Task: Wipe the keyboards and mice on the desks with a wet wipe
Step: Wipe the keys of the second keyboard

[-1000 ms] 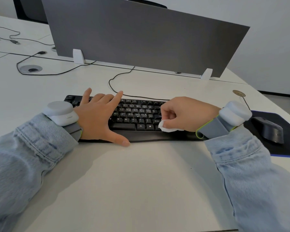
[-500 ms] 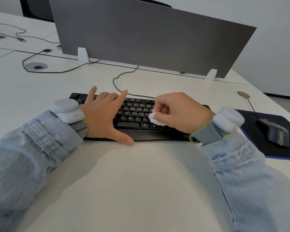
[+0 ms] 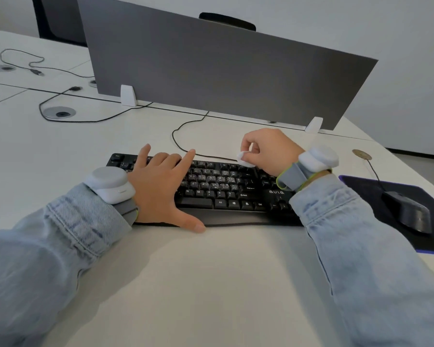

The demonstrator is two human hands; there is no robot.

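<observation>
A black keyboard [image 3: 226, 194] lies across the middle of the white desk [image 3: 198, 284]. My left hand [image 3: 161, 186] rests flat on its left half, fingers spread and thumb along the front edge. My right hand [image 3: 268, 151] pinches a small bunched white wet wipe [image 3: 243, 157] at the keyboard's far edge, right of centre. A dark grey mouse [image 3: 409, 212] sits untouched on a black mouse pad [image 3: 376, 191] at the right.
A grey divider panel [image 3: 223, 71] stands upright behind the keyboard. Black cables [image 3: 181, 139] loop over the desk behind it, near a round cable grommet [image 3: 59, 112] at the left. A small brass disc [image 3: 360, 154] lies beyond the mouse pad.
My right hand has carried the wipe from the keyboard's front row up across the keys to its far edge. The left hand has stayed flat on the keyboard's left half.
</observation>
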